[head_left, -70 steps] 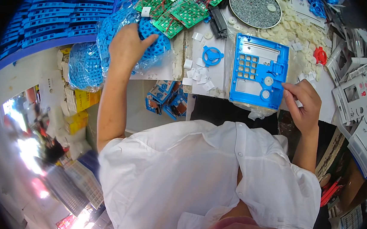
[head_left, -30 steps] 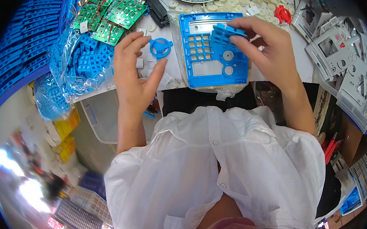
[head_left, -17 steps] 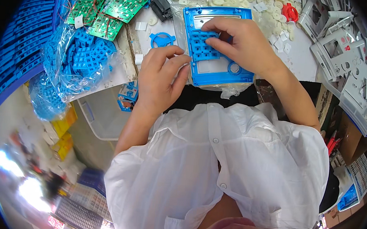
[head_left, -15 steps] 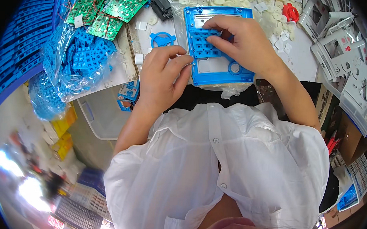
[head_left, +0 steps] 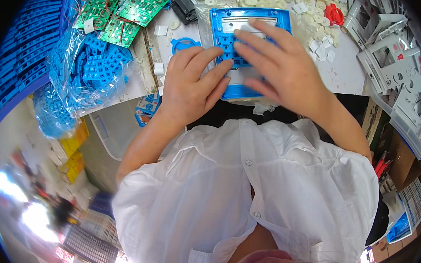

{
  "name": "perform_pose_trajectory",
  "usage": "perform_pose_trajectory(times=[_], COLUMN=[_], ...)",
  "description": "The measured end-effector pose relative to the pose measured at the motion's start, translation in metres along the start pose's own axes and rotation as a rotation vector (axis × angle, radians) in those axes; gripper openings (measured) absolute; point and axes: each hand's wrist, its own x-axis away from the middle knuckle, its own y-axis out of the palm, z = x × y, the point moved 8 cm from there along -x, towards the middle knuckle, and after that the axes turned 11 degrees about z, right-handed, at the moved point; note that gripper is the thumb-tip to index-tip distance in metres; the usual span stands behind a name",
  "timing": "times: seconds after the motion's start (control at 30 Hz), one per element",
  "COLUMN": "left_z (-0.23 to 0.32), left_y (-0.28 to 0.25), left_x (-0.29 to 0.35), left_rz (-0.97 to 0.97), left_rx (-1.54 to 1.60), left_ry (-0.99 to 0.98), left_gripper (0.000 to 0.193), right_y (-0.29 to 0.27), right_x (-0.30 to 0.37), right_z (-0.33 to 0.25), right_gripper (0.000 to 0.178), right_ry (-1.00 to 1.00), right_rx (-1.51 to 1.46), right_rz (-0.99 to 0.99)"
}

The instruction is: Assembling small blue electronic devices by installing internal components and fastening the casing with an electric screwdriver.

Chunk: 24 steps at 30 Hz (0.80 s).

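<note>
Left hand (head_left: 192, 83), in the head view, is half open with its fingers loosely bent, gripping nothing that shows; its fingertips reach over the left side of a blue keypad (head_left: 228, 46), though whether they press on it I cannot tell. Right hand (head_left: 287, 71), blurred, is spread wide with nothing seen in its grasp, its fingers over the right part of that keypad. The keypad lies within a blue plastic housing (head_left: 238, 90), which rests on a clear plastic bag at the near edge of the bench (head_left: 344, 68). A blue spoked ring (head_left: 185, 44) sits just left of the housing, partly behind the left hand. Farther left are green circuit boards (head_left: 143, 7) with red wires and a clear bag of blue keypads (head_left: 94, 63). Cream discs (head_left: 268, 0) lie beyond the housing, with a red ring (head_left: 334, 14) to their right.
</note>
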Motion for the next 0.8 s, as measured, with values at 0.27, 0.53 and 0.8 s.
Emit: perform_pose_trajectory(times=[0.27,0.53,0.8], left_z=[-0.004,-0.011,-0.007], left_y=[0.005,0.005,0.007], left_x=[0.003,-0.006,-0.007], left_rz=[-0.245,-0.258,-0.295], left_rx=[-0.162,-0.14,-0.22], left_ry=[0.067,0.046,0.139], left_gripper=[0.048,0.05,0.048], right_y=[0.035,0.026,0.034], right_x=[0.023,0.017,0.028], right_z=[-0.016,-0.013,-0.018], right_gripper=[0.092,0.09,0.095], right_ry=[0.048,0.078,0.072], right_rx=[0.093,0.048,0.13], right_rz=[-0.312,-0.29,-0.367])
